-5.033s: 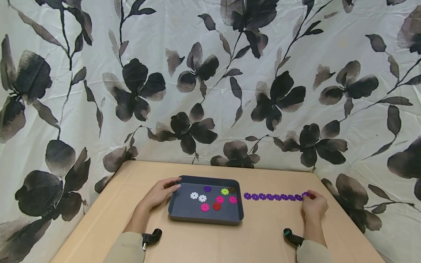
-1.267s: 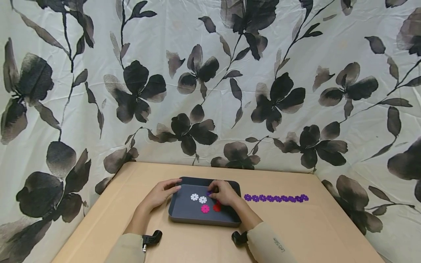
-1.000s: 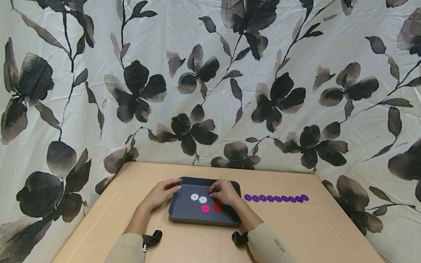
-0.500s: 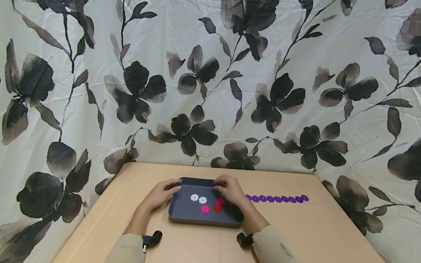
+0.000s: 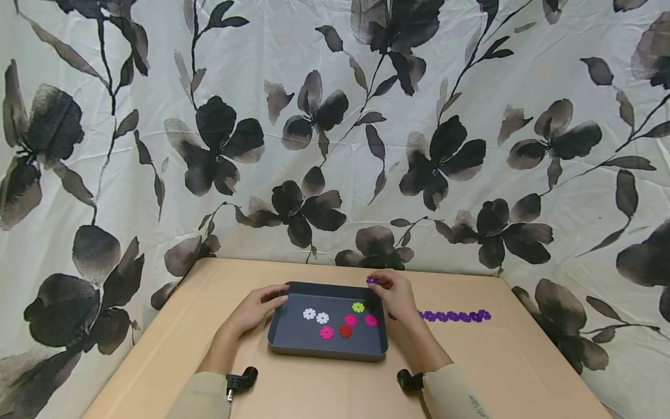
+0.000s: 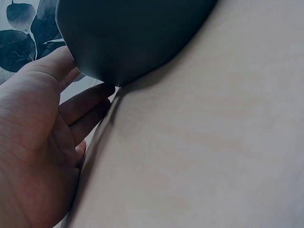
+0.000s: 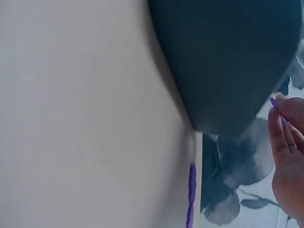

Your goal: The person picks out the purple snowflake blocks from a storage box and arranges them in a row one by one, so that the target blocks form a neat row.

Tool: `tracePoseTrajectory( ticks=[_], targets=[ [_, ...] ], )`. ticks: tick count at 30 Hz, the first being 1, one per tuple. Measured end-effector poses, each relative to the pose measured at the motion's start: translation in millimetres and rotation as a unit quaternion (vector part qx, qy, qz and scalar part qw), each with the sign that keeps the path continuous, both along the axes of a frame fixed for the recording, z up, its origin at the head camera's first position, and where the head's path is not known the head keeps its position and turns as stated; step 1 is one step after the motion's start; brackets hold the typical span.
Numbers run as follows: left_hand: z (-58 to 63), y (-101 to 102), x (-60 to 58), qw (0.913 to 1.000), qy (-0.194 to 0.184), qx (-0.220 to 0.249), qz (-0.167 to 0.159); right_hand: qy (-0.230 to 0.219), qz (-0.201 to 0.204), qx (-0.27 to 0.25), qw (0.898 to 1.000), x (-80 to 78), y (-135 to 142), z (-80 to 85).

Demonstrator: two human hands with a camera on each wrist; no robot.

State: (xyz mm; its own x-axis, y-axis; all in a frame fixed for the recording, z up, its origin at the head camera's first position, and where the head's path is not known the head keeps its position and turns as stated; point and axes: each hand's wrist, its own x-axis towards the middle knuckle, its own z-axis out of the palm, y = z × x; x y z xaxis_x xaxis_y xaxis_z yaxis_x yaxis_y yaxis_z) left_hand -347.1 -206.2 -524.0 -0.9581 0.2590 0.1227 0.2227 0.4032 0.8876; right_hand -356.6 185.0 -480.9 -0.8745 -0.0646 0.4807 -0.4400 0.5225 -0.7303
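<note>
At its left rim, the dark grey tray [image 5: 327, 351] is gripped by my left hand [image 5: 252, 308]. In the left wrist view, that hand's [image 6: 33, 137] fingertips meet the tray's underside corner. My right hand [image 5: 399, 297] pinches a purple flower-shaped disc [image 5: 371, 280] between thumb and fingers, raised over the tray's far right corner. The right wrist view shows this purple disc [image 7: 273, 102] edge-on at the fingertips. A row of linked purple flower discs [image 5: 455, 317] lies right of the tray, its left part covered by the right hand and wrist.
Inside the tray lie two white discs [image 5: 309, 313], a lime disc [image 5: 358, 306], several pink discs [image 5: 327, 333] and a red disc [image 5: 345, 331]. Behind the wooden table [image 5: 445, 372] hangs a floral cloth [image 5: 335, 174].
My right hand went from the purple row's right end into the tray, pinched the purple disc there, then lifted it up and right. My left hand stayed on the tray's rim.
</note>
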Motion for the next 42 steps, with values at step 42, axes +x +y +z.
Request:
tracePoseTrajectory(
  ticks=[42],
  targets=[
    [-0.1,-0.3,-2.0,1.0000,0.000,0.006,-0.004,-0.048,-0.245,-0.081,0.965,7.7,159.0,-18.9]
  ],
)
